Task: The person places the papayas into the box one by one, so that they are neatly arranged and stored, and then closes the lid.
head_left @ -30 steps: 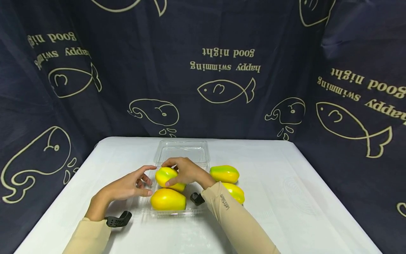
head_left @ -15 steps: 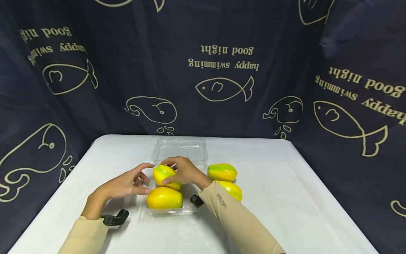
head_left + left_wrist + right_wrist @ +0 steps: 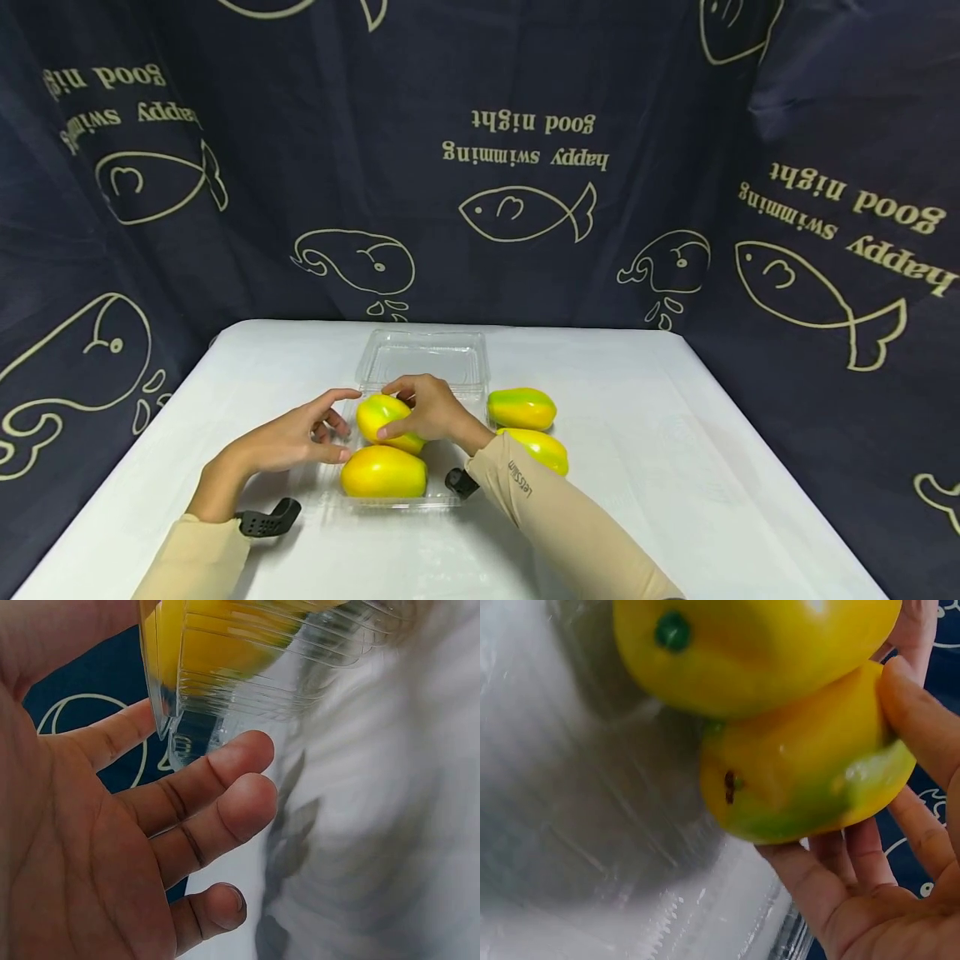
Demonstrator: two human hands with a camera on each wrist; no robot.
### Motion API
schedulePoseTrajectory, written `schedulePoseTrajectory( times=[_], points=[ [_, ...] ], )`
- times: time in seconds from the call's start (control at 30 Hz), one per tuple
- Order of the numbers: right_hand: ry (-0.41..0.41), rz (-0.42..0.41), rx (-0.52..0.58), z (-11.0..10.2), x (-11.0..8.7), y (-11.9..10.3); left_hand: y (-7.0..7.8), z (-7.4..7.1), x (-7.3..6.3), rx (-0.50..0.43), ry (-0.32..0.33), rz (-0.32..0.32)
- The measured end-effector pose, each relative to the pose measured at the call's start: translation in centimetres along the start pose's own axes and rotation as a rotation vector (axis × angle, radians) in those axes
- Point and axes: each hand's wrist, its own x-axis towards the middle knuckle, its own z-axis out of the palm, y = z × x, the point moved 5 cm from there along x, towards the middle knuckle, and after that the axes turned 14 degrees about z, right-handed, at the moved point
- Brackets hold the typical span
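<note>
In the head view, my right hand [image 3: 435, 412] grips a yellow-green papaya [image 3: 375, 414] inside a clear plastic clamshell box [image 3: 442, 502]. Thumb and fingers lie on opposite sides of this fruit, as the right wrist view shows. A second, yellower papaya [image 3: 384, 473] lies in the box nearer the front, against the first one. At the box's left side is my left hand [image 3: 292, 433], its fingers spread and relaxed. Its thumb and index finger reach along the box's ribbed wall [image 3: 247, 682] in the left wrist view, while the other fingers hold nothing.
Two more papayas, one farther back [image 3: 521, 408] and one nearer [image 3: 543, 450], lie on the white table [image 3: 675, 500] right of the box, close to the right forearm. The box's lid [image 3: 423, 358] is folded back behind it. Dark printed curtains [image 3: 525, 275] surround the table.
The head view has drifted a little, so everything sits slightly farther left. Both hands keep nearly the same pose, the right still gripping the papaya.
</note>
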Motion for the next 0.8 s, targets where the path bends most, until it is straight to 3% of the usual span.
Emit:
schedulePoseTrajectory(
  times=[0.43, 0.8],
  points=[
    [-0.004, 0.048, 0.051, -0.1, 0.0, 0.4, 0.2, 0.1, -0.1, -0.031, -0.004, 0.011],
    [-0.189, 0.092, 0.231, -0.8, -0.4, 1.1, 0.2, 0.2, 0.0, -0.042, -0.009, 0.013]
  ],
)
